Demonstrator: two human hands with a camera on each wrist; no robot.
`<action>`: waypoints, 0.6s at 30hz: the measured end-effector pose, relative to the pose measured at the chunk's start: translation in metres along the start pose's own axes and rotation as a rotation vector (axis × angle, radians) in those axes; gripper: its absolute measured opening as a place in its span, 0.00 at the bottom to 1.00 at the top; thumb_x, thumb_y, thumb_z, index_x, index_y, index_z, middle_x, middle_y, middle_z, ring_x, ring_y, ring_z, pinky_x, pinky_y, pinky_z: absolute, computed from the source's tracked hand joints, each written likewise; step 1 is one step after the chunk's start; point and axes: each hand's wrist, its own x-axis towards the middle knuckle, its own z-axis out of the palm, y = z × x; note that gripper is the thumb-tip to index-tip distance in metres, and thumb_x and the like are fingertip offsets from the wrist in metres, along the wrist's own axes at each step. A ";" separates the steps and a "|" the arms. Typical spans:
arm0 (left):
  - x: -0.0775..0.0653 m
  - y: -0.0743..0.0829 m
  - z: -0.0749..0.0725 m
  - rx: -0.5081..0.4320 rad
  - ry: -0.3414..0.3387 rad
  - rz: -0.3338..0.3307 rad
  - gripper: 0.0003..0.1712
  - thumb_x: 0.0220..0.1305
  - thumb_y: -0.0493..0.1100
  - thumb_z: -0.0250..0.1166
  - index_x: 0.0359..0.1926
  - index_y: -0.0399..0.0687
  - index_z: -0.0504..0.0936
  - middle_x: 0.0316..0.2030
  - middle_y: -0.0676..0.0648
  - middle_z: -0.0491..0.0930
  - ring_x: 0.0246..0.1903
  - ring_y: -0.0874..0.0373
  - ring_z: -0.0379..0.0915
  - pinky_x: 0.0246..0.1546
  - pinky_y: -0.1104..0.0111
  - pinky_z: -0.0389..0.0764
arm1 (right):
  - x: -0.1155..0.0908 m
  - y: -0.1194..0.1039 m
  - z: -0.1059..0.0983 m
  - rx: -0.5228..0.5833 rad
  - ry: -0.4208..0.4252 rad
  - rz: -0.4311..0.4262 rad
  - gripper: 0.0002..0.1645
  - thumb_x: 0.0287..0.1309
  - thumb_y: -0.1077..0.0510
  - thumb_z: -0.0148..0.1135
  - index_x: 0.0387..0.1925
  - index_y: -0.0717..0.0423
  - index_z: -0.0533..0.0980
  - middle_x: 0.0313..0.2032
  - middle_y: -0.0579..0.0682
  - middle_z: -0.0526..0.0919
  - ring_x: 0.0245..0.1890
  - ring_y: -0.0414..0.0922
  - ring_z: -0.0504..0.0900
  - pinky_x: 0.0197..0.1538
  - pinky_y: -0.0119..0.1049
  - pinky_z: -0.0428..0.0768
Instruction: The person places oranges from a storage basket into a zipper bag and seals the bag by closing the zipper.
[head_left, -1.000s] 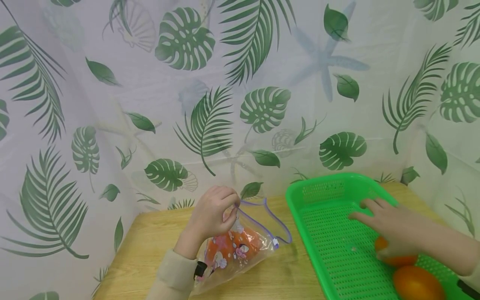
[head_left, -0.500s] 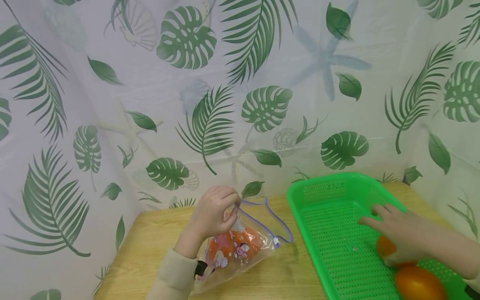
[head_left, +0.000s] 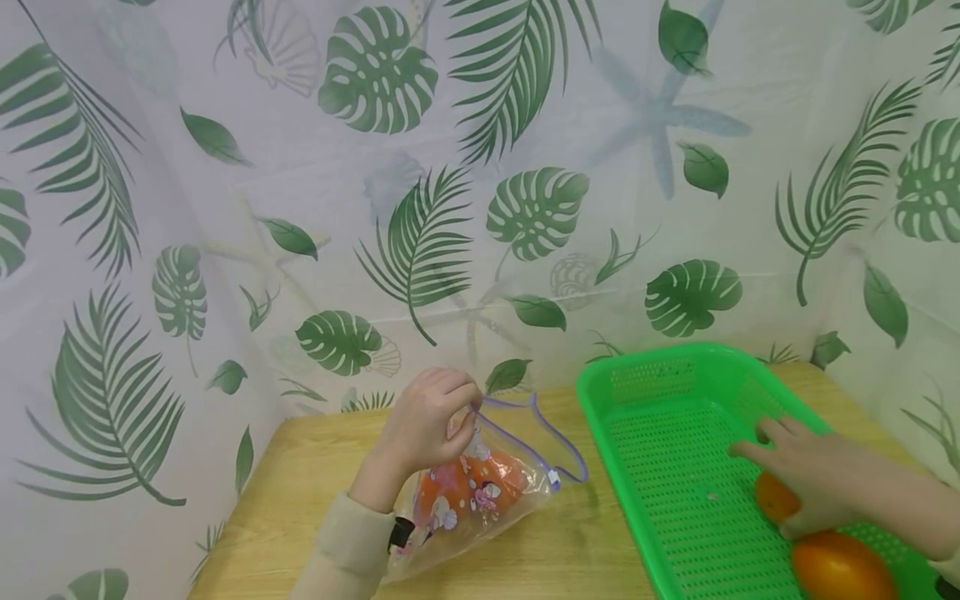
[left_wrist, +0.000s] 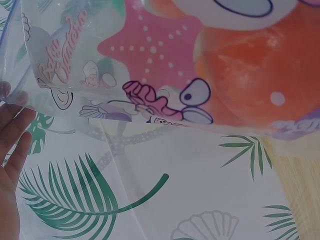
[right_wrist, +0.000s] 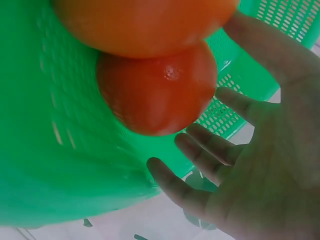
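Observation:
My left hand (head_left: 435, 421) pinches the upper edge of a clear zip bag (head_left: 487, 508) with a purple rim and sea-creature prints. The bag's mouth gapes, and orange-red shapes show through its side. In the left wrist view, the bag's printed wall (left_wrist: 150, 50) fills the top, with my fingers at its left edge. My right hand (head_left: 821, 475) reaches into a green basket, fingers spread over a round orange-red fruit (head_left: 776, 497). A second such fruit (head_left: 843, 567) lies nearer to me, beside my thumb. In the right wrist view, the fingertips are close to the smooth, round fruit (right_wrist: 157, 90).
The green perforated basket (head_left: 615, 467) stands on the right of the wooden table (head_left: 315, 467), its raised rim beside the bag. A white leaf-printed sheet (head_left: 465, 250) hangs behind and along both sides.
My right hand has shifted a little to the right over the fruit in the basket. The left hand keeps its grip on the bag's edge; the head view has tilted slightly.

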 end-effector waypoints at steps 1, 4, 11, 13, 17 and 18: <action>0.000 0.000 0.000 0.000 0.000 -0.001 0.04 0.56 0.38 0.65 0.33 0.51 0.83 0.35 0.53 0.86 0.38 0.54 0.83 0.45 0.61 0.84 | 0.000 0.001 0.001 -0.001 -0.001 0.003 0.56 0.26 0.42 0.90 0.63 0.51 0.76 0.54 0.63 0.75 0.49 0.59 0.78 0.33 0.48 0.84; 0.000 0.000 0.000 0.001 0.000 -0.001 0.04 0.56 0.38 0.65 0.33 0.51 0.83 0.35 0.53 0.86 0.38 0.54 0.83 0.45 0.61 0.84 | 0.001 0.004 0.003 0.003 -0.016 -0.004 0.56 0.27 0.42 0.90 0.63 0.51 0.75 0.54 0.64 0.75 0.49 0.60 0.78 0.34 0.49 0.85; 0.000 -0.001 0.000 0.000 0.004 -0.002 0.03 0.56 0.38 0.64 0.33 0.50 0.83 0.35 0.52 0.86 0.39 0.54 0.84 0.45 0.61 0.84 | 0.001 0.006 0.005 0.018 -0.047 0.010 0.54 0.29 0.44 0.89 0.62 0.54 0.76 0.55 0.68 0.75 0.51 0.65 0.79 0.40 0.58 0.87; 0.000 -0.001 0.000 0.001 0.005 -0.001 0.03 0.56 0.38 0.64 0.33 0.50 0.83 0.35 0.52 0.86 0.38 0.54 0.84 0.45 0.61 0.84 | 0.002 0.006 0.004 0.025 -0.058 0.011 0.52 0.30 0.45 0.89 0.60 0.55 0.77 0.55 0.69 0.75 0.51 0.65 0.79 0.43 0.61 0.86; 0.001 -0.002 -0.001 0.005 0.007 0.001 0.03 0.56 0.38 0.64 0.32 0.51 0.82 0.35 0.53 0.86 0.38 0.54 0.83 0.44 0.61 0.84 | 0.004 0.004 0.000 0.041 -0.098 0.018 0.48 0.33 0.47 0.89 0.58 0.56 0.78 0.52 0.68 0.75 0.49 0.65 0.79 0.45 0.63 0.85; 0.001 -0.002 -0.001 0.005 0.007 0.001 0.03 0.56 0.38 0.64 0.32 0.51 0.82 0.35 0.53 0.86 0.38 0.54 0.83 0.44 0.62 0.84 | 0.004 0.003 -0.001 0.047 -0.110 0.023 0.47 0.33 0.47 0.89 0.57 0.56 0.78 0.52 0.68 0.75 0.49 0.66 0.79 0.46 0.64 0.85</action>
